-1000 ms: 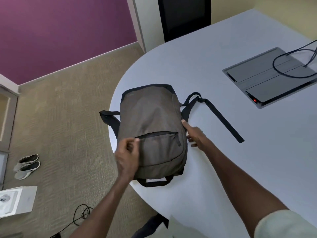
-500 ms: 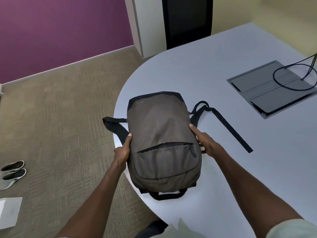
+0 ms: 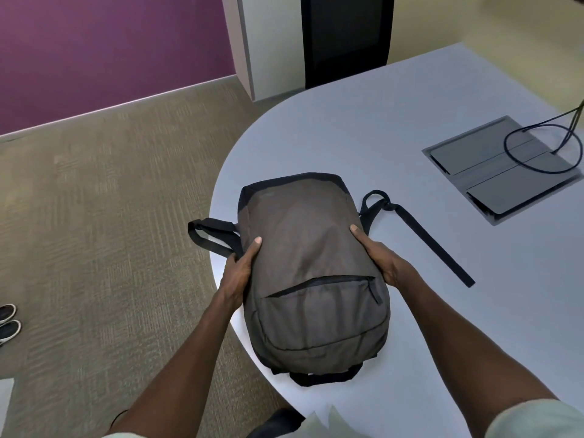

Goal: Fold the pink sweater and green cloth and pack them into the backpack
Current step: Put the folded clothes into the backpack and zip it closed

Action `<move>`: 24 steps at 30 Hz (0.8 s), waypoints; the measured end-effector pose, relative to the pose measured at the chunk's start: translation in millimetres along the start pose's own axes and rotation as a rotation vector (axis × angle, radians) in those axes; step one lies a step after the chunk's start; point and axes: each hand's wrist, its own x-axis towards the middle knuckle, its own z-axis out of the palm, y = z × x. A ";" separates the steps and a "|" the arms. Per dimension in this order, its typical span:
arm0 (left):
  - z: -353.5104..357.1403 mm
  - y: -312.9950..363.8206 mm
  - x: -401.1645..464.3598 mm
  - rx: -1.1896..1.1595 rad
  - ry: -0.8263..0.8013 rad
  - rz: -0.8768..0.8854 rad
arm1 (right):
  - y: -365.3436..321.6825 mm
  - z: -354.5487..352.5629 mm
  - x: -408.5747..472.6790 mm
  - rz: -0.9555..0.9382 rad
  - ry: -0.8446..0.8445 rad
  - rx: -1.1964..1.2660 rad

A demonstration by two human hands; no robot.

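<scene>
A full grey-brown backpack [image 3: 311, 267] with black trim lies front side up near the rounded end of the pale table [image 3: 395, 128]. Its front pocket zip is closed. My left hand [image 3: 241, 273] grips its left side, thumb on top. My right hand [image 3: 380, 257] grips its right side the same way. One black strap [image 3: 423, 240] trails out to the right across the table, another [image 3: 211, 233] hangs over the left edge. No pink sweater or green cloth is visible.
A grey cable hatch [image 3: 502, 167] with a black cable [image 3: 537, 147] sits in the table at the right. A dark chair back [image 3: 346, 36] stands behind the table. Carpet lies left of the table edge, with shoes [image 3: 8, 322] at the far left.
My left hand left the front pocket zip and moved to the backpack's left side, then both hands slid up along its sides. The view shifted, so the backpack appears lower in frame.
</scene>
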 end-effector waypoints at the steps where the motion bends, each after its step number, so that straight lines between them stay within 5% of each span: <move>1: -0.3 0.2 3.6 -0.007 -0.007 -0.006 | -0.3 0.8 -0.1 0.004 -0.005 0.001; 9: 0.6 14.8 19.0 0.090 -0.033 -0.115 | -7.1 6.6 -4.0 0.034 -0.114 0.021; 15: 11.4 12.2 19.2 0.117 0.036 -0.136 | -0.1 9.4 2.4 0.025 -0.018 -0.031; 24: 5.9 7.5 23.2 0.213 0.036 -0.069 | 10.1 16.4 -3.2 -0.028 -0.077 -0.001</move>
